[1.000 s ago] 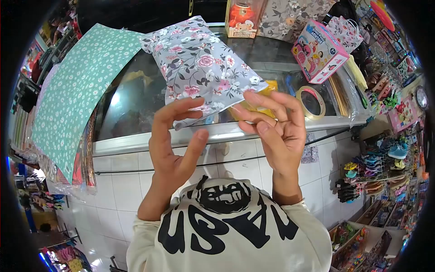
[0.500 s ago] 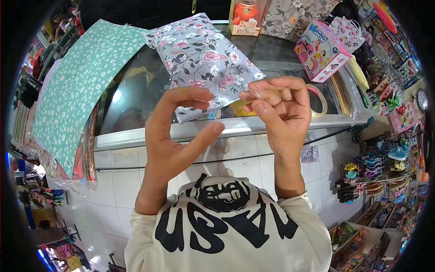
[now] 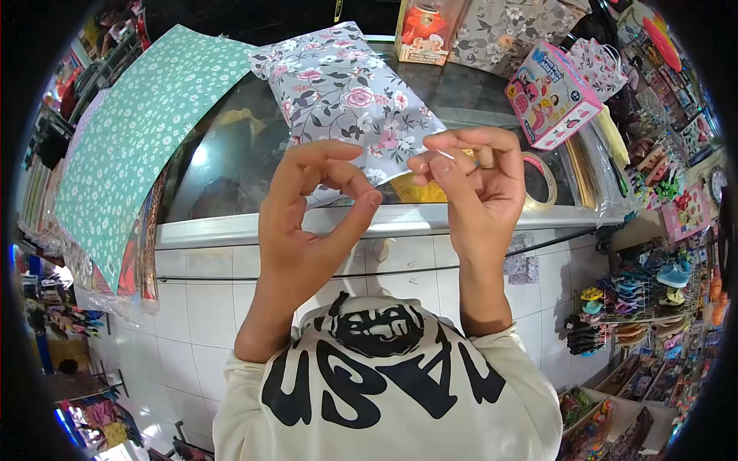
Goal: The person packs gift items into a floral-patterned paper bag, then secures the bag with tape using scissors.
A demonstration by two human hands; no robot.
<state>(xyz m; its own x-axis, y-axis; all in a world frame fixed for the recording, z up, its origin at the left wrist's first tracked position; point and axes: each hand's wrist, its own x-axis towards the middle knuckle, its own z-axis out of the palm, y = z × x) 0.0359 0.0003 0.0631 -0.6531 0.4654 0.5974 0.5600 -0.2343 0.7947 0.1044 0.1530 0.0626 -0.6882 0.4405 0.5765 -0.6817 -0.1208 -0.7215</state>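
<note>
My right hand point(image 3: 484, 177) is raised over the counter's front edge, pinching a small clear strip point(image 3: 443, 154), like a piece of clear tape, between thumb and fingers. Opposite it, my left hand point(image 3: 319, 200) is curled, thumb tip against the middle finger and the index finger held apart; I see nothing between them. Behind both hands a package wrapped in grey floral paper point(image 3: 357, 96) lies on the glass counter, its near end partly covered by my fingers. A tape roll point(image 3: 542, 184) rests just right of my right hand.
Green daisy-print paper point(image 3: 154, 146) drapes over the counter's left end. At the back stand a boxed orange toy point(image 3: 424, 31) and a grey floral package point(image 3: 511, 34). A pink toy box point(image 3: 555, 96) sits to the right. The counter's metal edge point(image 3: 223, 233) runs below my hands.
My left thumb and middle finger have come together from a wide-apart pose. My right hand stays in nearly the same place, with the clear strip turned slightly.
</note>
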